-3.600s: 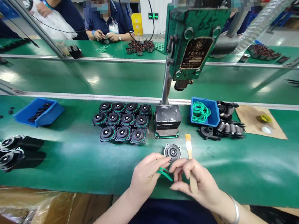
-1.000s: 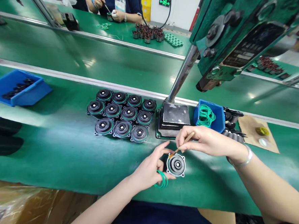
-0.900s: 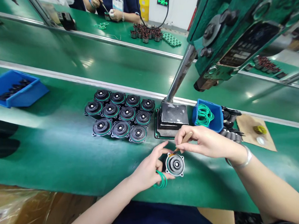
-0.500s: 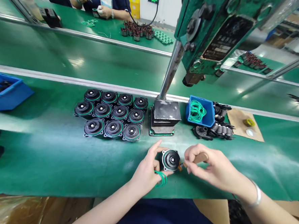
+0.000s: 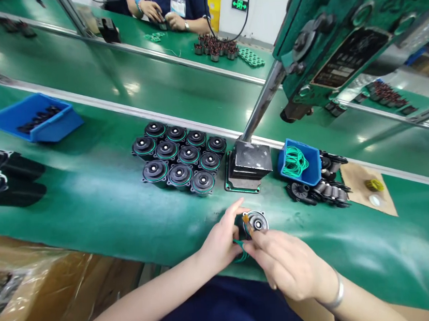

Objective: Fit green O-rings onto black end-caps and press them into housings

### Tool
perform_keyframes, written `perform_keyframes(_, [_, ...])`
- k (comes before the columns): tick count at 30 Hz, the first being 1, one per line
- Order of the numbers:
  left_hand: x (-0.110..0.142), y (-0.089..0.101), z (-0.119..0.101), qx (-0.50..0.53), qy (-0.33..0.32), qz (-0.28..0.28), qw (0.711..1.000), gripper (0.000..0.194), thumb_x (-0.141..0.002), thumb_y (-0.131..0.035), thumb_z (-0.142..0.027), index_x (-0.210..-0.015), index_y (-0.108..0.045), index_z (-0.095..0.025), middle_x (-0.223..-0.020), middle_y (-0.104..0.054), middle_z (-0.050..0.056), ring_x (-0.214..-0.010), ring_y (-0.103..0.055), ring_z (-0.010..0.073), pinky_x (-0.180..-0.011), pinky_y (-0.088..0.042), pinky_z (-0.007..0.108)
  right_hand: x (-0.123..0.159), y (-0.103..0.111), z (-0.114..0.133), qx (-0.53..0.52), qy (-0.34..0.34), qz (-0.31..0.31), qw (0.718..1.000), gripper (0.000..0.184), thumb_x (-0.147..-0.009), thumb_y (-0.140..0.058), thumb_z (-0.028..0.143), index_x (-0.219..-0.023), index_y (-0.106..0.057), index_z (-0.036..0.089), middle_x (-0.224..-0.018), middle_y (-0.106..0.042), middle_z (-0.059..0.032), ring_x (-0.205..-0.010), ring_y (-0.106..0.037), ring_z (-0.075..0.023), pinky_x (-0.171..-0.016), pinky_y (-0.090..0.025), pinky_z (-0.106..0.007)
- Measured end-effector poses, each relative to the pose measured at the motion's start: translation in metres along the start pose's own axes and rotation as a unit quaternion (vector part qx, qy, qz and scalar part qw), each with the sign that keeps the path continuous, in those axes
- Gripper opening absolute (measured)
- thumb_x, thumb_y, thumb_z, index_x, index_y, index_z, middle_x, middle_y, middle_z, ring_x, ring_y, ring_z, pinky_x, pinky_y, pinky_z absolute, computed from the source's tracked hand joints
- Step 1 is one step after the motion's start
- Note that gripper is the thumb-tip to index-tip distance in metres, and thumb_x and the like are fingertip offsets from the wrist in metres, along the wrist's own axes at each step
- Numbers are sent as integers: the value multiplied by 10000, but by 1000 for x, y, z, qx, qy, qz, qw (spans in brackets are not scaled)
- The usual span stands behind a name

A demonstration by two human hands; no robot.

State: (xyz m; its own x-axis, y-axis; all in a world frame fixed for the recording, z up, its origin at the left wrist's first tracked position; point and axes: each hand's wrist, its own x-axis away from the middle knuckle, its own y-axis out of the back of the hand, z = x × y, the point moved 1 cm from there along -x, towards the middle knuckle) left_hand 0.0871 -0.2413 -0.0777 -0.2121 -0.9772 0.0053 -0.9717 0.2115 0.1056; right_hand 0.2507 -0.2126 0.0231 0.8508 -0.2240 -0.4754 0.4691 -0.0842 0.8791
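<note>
My left hand (image 5: 219, 240) is closed around the side of a round black motor housing (image 5: 258, 221) with a pale metal rim and a stepped centre. Several green rubber rings (image 5: 242, 256) hang from its lower fingers. In my right hand (image 5: 291, 262) is a small brush (image 5: 247, 222) with orange-brown bristles; the fingers pinch its handle and cover most of it. The bristles lie at the left part of the housing's rim. My right hand hides the housing's lower edge.
Several similar housings with green rings (image 5: 179, 172) stand in rows behind left. A press (image 5: 252, 158) rises behind the hands. A blue bin of green rings (image 5: 315, 171), black parts (image 5: 329, 192) and cardboard with a yellow cap (image 5: 374, 185) are right. Another blue bin (image 5: 58, 133) stands left.
My right hand has moved left with the brush, from beside the housing onto the left of its rim. My left hand keeps its hold. The camera view has turned left.
</note>
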Motion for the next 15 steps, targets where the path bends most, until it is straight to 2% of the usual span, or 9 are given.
perform_keyframes(5, [-2,3,-6,0,31,5,1000,906,-728,-680,-63,-1478,-228,-296,-1357,-564,53,-476,-393,2,-498,-419,199,0,13,15,-6,2,22,1000,238,-940,-412,53,-882,-634,113,-836,-742,-101,-770,-705,-206,-698,-600,-326])
perform_keyframes(8, [-4,4,-10,-13,44,4,999,895,-732,-760,-147,-1462,-260,-283,-1341,-583,56,-474,-417,5,-511,-434,200,7,25,17,-3,-7,69,998,259,-939,-396,39,-847,-619,131,-850,-742,-92,-739,-687,-191,-692,-584,-318])
perform_keyframes(11, [-9,3,-13,-30,43,10,999,896,-736,-782,-182,-1461,-264,-279,-1331,-594,54,-493,-465,23,-561,-475,215,16,30,9,31,-2,107,994,287,-963,-366,53,-878,-629,132,-925,-744,-109,-802,-684,-197,-744,-577,-335])
perform_keyframes(13, [-11,5,-16,-49,40,21,998,907,-737,-789,-190,-1467,-257,-275,-1333,-595,57,-546,-533,50,-626,-511,236,23,30,1,65,11,104,992,307,-970,-349,50,-912,-640,126,-966,-742,-127,-854,-685,-211,-774,-570,-352])
perform_keyframes(15, [-8,15,-22,-83,39,38,995,905,-720,-809,-201,-1457,-286,-267,-1323,-606,58,-670,-622,101,-711,-537,264,33,31,-7,85,18,89,992,313,-974,-347,58,-956,-653,119,-1019,-737,-146,-917,-685,-234,-799,-563,-366])
